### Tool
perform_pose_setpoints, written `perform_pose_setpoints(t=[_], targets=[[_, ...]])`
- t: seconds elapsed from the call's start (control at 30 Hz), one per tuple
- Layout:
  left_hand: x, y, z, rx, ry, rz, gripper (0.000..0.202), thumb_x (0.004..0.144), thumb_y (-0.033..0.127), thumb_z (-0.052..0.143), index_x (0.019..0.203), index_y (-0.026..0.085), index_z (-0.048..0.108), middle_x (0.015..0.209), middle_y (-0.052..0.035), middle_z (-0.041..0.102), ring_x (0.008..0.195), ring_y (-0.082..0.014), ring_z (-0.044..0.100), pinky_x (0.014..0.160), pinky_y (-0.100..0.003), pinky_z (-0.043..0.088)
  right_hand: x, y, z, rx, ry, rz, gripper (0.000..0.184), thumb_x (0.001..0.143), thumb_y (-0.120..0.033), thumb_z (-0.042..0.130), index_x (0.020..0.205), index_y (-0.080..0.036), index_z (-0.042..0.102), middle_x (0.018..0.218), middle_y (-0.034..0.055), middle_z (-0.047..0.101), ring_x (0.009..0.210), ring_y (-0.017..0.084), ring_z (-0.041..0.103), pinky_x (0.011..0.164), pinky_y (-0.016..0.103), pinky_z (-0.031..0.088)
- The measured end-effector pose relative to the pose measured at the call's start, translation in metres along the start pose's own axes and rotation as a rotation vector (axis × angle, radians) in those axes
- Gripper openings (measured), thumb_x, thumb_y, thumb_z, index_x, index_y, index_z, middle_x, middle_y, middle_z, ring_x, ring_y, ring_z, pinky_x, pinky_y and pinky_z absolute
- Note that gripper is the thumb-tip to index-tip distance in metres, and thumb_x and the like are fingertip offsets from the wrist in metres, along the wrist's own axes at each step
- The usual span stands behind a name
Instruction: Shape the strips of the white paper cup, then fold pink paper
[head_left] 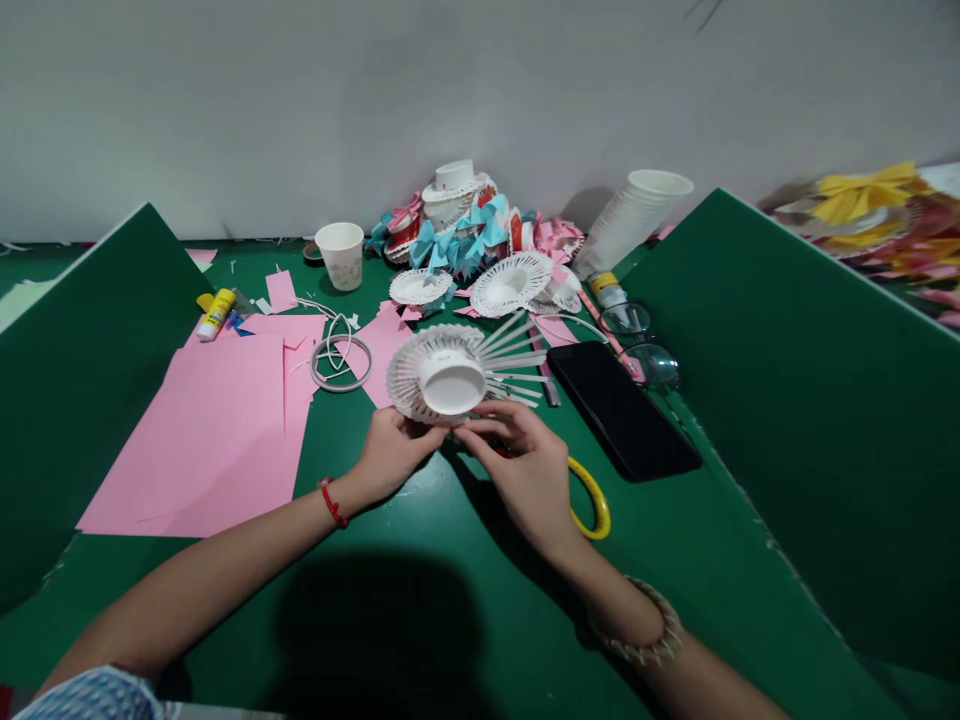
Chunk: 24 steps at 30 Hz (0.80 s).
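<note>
A white paper cup cut into strips is held bottom toward me above the green table. Its strips on the left are folded into a woven-looking rim, while those on the right stick out straight. My left hand pinches the near edge of the rim. My right hand grips the same edge just beside it, thumb and fingers closed on the strips. The fingertips of both hands nearly meet below the cup's base. Yellow-handled scissors lie partly hidden behind my right wrist.
Pink paper sheets lie left, near a glue stick and a grey ring. A phone and glasses lie right. Behind stand a paper cup, finished cup crafts and stacked cups. Green partitions flank the table.
</note>
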<state>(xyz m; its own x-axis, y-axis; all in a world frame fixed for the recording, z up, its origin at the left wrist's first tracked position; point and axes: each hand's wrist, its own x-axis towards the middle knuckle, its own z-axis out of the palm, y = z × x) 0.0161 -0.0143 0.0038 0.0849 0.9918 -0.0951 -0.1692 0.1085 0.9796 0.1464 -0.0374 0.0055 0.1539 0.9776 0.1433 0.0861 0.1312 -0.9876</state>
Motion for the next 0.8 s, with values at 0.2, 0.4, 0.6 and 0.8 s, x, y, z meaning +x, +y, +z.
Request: perform_pose_setpoints(t=[0.2, 0.4, 0.6, 0.8], targets=[[0.000, 0.007, 0.002, -0.046, 0.002, -0.066, 0.021, 0.051, 0.012, 0.072, 0.071, 0.010, 0.065, 0.073, -0.0044, 0.068, 0.065, -0.0106, 0.059, 0.068, -0.023, 0.047, 0.000, 0.001, -0.001, -0.113, -0.029, -0.001, 0.013, 0.072, -0.027, 0.065, 0.079, -0.017, 0.064, 0.074, 0.0037, 0.068, 0.066, 0.016, 0.062, 0.061, 0.029, 0.049], [-0.001, 0.000, 0.002, -0.109, -0.011, -0.043, 0.025, 0.052, 0.012, 0.073, 0.076, 0.011, 0.066, 0.080, -0.0046, 0.068, 0.072, -0.0105, 0.059, 0.073, -0.022, 0.047, 0.000, 0.000, -0.001, -0.098, -0.011, 0.009, 0.010, 0.072, -0.027, 0.063, 0.072, -0.017, 0.065, 0.066, 0.0022, 0.066, 0.060, 0.015, 0.058, 0.057, 0.027, 0.047], [0.000, -0.003, -0.002, -0.014, -0.043, 0.003, 0.030, 0.056, 0.018, 0.074, 0.083, 0.011, 0.066, 0.080, -0.0056, 0.067, 0.071, -0.0118, 0.058, 0.068, -0.023, 0.047, 0.000, -0.004, -0.001, -0.075, -0.018, 0.026, 0.010, 0.071, -0.027, 0.064, 0.071, -0.017, 0.066, 0.073, 0.0032, 0.069, 0.067, 0.017, 0.061, 0.065, 0.030, 0.048], [0.003, -0.005, -0.005, -0.092, -0.053, -0.089, 0.022, 0.057, 0.024, 0.075, 0.067, 0.010, 0.062, 0.058, 0.0005, 0.058, 0.051, -0.0064, 0.048, 0.051, -0.019, 0.040, 0.001, -0.003, -0.002, -0.153, -0.010, 0.002, 0.014, 0.075, -0.031, 0.061, 0.073, -0.017, 0.064, 0.069, 0.0021, 0.064, 0.061, 0.014, 0.057, 0.059, 0.027, 0.046]])
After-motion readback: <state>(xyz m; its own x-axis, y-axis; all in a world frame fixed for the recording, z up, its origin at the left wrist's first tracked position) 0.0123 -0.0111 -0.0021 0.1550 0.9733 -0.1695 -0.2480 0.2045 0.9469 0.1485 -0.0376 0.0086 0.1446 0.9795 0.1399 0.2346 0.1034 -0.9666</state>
